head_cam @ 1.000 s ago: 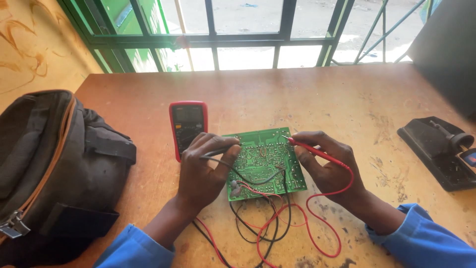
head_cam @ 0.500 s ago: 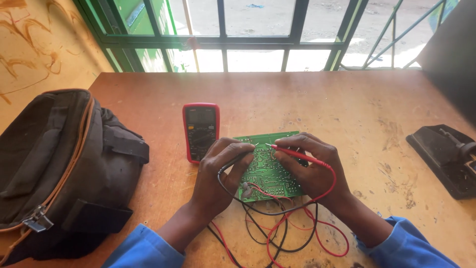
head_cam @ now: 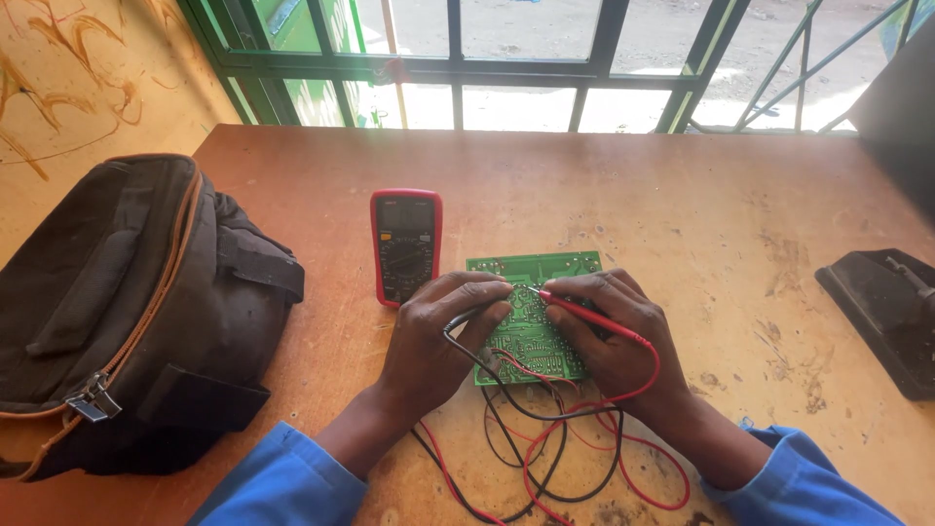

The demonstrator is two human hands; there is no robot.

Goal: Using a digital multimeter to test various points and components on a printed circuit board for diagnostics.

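Partly hidden: green circuit board (head_cam: pixel 531 326) under both hands, probe tips obscured.

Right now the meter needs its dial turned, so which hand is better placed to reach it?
Probably the left hand: it lies just below the red multimeter, holding the black probe. The right hand holds the red probe across the green circuit board, farther away.
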